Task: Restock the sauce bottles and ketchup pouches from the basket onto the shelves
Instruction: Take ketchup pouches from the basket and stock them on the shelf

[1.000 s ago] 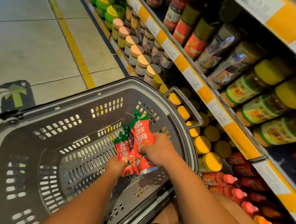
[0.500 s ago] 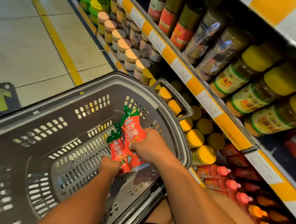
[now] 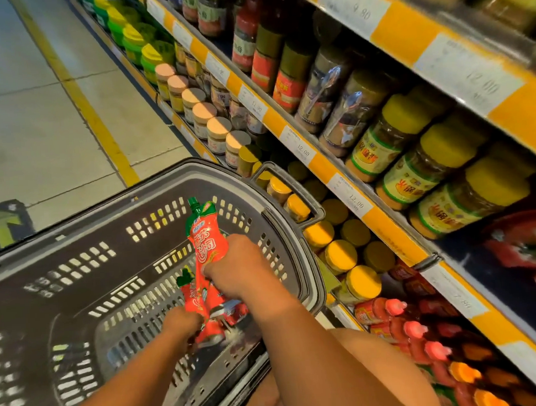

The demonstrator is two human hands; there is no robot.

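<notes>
Well, head cam only, so one view to go on. Task looks near its end w/ regard to the basket: the grey plastic basket (image 3: pixel 79 293) shows only red ketchup pouches (image 3: pixel 203 302) low at its right side, no sauce bottles visible in it. Shelves (image 3: pixel 330 171) to the right are already full — yellow-lid jars (image 3: pixel 341 255) on the level beside the basket, red squeeze bottles (image 3: pixel 387 313) w/ pink caps on the lowest one. What's left, I judge: lift these pouches out and find their slot; which shelf takes them I can't tell from here.

Right hand (image 3: pixel 242 272) is inside the basket, knuckles up, fingers curled round the middle of one upright pouch (image 3: pixel 204 234), its green spout pointing up above the fist. Firm wrap, not a pinch. Left hand (image 3: pixel 181 327) sits lower and nearer the basket floor, fingers curled on the lower part of the pouch bunch; edges are blurred, so how many it holds is prob. two or three, not certain. Both forearms reach in from the bottom of frame, right arm above the left, hands just beside each other w/ the pouches between them. Basket rim and handle (image 3: pixel 294 189) lie close against the shelf edge.
</notes>
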